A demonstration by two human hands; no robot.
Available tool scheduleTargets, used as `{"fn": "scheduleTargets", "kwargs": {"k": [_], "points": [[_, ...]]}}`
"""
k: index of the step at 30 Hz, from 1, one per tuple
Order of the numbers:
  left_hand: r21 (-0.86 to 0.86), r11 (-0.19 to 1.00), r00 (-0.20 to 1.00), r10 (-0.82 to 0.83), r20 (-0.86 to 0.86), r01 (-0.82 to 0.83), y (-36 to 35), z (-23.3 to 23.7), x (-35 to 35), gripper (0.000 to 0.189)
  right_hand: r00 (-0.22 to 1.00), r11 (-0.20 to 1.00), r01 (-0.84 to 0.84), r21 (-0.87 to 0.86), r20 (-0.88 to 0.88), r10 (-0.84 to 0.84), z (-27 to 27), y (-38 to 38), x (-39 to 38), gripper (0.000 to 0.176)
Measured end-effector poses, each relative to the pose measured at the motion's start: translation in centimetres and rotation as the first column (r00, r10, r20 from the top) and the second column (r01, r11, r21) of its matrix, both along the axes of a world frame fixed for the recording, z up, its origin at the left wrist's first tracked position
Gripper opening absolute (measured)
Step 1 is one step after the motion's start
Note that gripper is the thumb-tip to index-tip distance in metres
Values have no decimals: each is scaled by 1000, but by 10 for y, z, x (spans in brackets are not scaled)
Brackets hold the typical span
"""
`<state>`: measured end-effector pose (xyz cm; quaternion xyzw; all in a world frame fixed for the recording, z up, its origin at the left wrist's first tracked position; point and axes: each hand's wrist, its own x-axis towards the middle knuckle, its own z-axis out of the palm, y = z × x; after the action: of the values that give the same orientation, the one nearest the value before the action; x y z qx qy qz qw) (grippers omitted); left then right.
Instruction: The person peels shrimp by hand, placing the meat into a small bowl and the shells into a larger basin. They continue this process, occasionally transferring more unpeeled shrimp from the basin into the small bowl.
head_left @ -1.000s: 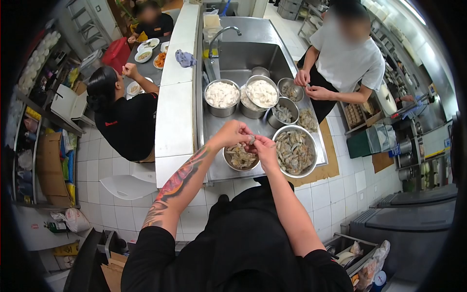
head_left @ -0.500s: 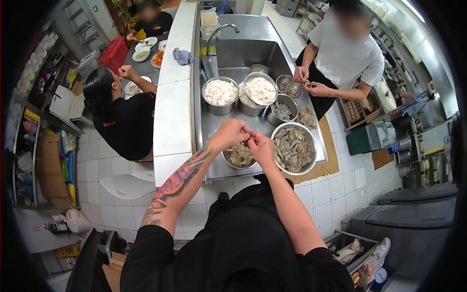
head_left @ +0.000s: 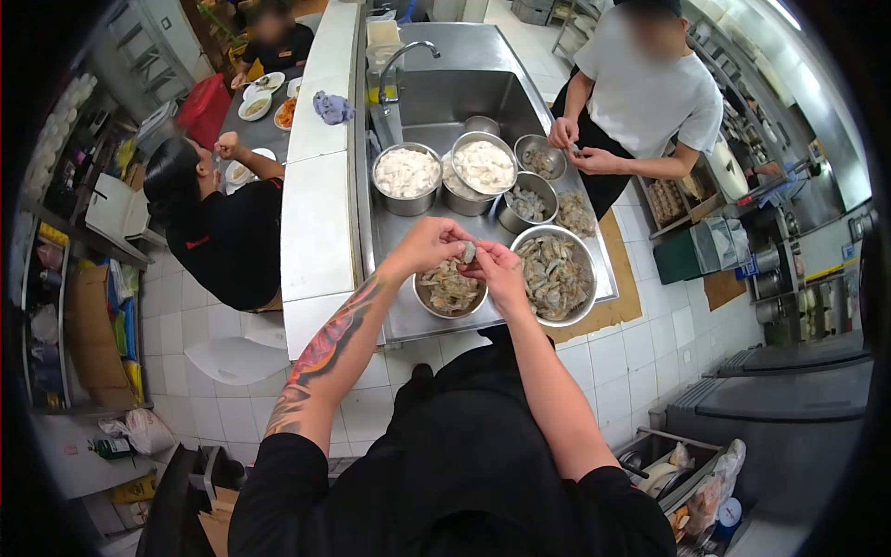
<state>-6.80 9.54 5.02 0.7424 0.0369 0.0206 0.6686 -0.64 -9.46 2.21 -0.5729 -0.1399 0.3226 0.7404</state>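
Observation:
A small greyish shrimp [head_left: 469, 252] is pinched between the fingertips of my left hand [head_left: 430, 243] and my right hand [head_left: 500, 273]. Both hands are closed and meet above a steel bowl [head_left: 452, 314] holding what look like shrimp shells [head_left: 449, 288]. Close to my right hand stands a larger steel bowl [head_left: 591, 278] heaped with unpeeled shrimp [head_left: 554, 274]. Behind it, a steel pot [head_left: 517, 223] contains grey shrimp that look peeled. Further left, pots of pale white pieces [head_left: 406, 173] stand on the steel counter, one of them stacked on another.
A sink [head_left: 455, 93] with a curved faucet [head_left: 408, 48] lies at the back. The tiled ledge [head_left: 320, 223] borders the counter, with a crumpled cloth [head_left: 332, 108] on it. A co-worker in a white shirt [head_left: 650, 97] handles something small at right. Two people sit at left.
The shrimp now shows between my fingertips, where it was hidden before. My hands are slightly further apart. The whole scene has shifted a little left as my head moved.

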Motion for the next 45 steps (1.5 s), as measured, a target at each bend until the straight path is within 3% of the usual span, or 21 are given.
{"fn": "scheduleTargets", "kwargs": {"k": [4, 6, 7, 9, 13, 15, 18, 20, 21, 23, 25, 26, 27, 32, 33, 35, 38, 40, 41, 44, 45], "points": [[140, 990, 996, 39, -84, -27, 1, 7, -3, 20, 992, 998, 8, -68, 128, 1, -4, 6, -5, 26], [182, 983, 995, 40, -90, -23, 1, 6, -3, 20, 942, 986, 41, -160, 334, 15, -6, 9, -8, 26], [256, 967, 997, 38, -64, -20, 0, 5, -4, 20, 943, 986, 44, -159, 334, 12, -6, 9, -7, 26], [328, 944, 999, 32, -38, -18, -3, 7, -6, 20, 720, 885, 152, -440, 663, 206, -6, 7, -3, 27], [318, 948, 1000, 15, -22, -8, -5, 16, -8, 20, 744, 863, 209, -461, 647, 165, -13, 6, 0, 25], [331, 944, 999, 8, -41, 6, -4, 15, -7, 20, 977, 993, 100, -64, 196, -86, -21, 7, -2, 19], [182, 983, 1000, 15, 2, -15, -3, 8, -4, 22, 975, 980, 196, 21, 100, -197, -16, 10, -11, 13], [415, 909, 997, -7, 71, -23, 0, 5, -3, 23, 966, 976, 219, -9, 145, -215, -17, 11, -12, 12], [415, 910, 997, -7, 71, -23, 1, 2, -1, 23, 954, 970, 242, -36, 190, -231, -14, 13, -14, 12], [389, 916, 995, 96, 27, -98, 1, -6, 3, 25, 932, 959, 278, -49, 257, -257, -8, 14, -19, 10], [285, 958, 1000, 26, -6, -23, -1, -1, 0, 26, 901, 947, 317, -61, 331, -280, -7, 14, -19, 9], [177, 983, 999, -45, -31, 49, -1, 2, 1, 27, 845, 945, 313, -95, 481, -232, -14, 14, -16, 8], [176, 983, 999, -42, -27, 46, -1, -1, 3, 27, 770, 941, 314, -129, 615, -173, -13, 16, -16, 7], [154, 988, 997, 8, -78, 4, -4, -8, 1, 28, 820, 950, 285, -124, 545, -175, -18, 13, -17, 7], [153, 988, 997, 7, -80, 5, -3, -12, 1, 28, 803, 930, 345, -129, 554, -221, -23, 14, -17, 7], [318, 946, 997, 73, -15, -64, -2, -18, 0, 30, 782, 906, 401, -133, 565, -263, -33, 13, -15, 7], [471, 875, 991, 135, -23, -109, 2, -14, -2, 30, 831, 885, 454, -105, 407, -378, -43, 4, -12, 11], [535, 838, 992, 125, 5, -109, 4, -15, 0, 27, 616, 814, 393, -428, 780, 113, -56, -7, -2, 17], [594, 797, 993, 113, 29, -108, 6, -17, -1, 25, 617, 816, 393, -425, 780, 109, -63, -9, 1, 17], [616, 785, 995, 101, -12, -73, -1, -6, -7, 22, 803, 874, 290, -391, 595, 0, -64, -9, 1, 27], [617, 783, 994, 112, -18, -78, -3, -8, -9, 22, 877, 931, 235, -279, 474, -79, -67, -6, 3, 30]]}}
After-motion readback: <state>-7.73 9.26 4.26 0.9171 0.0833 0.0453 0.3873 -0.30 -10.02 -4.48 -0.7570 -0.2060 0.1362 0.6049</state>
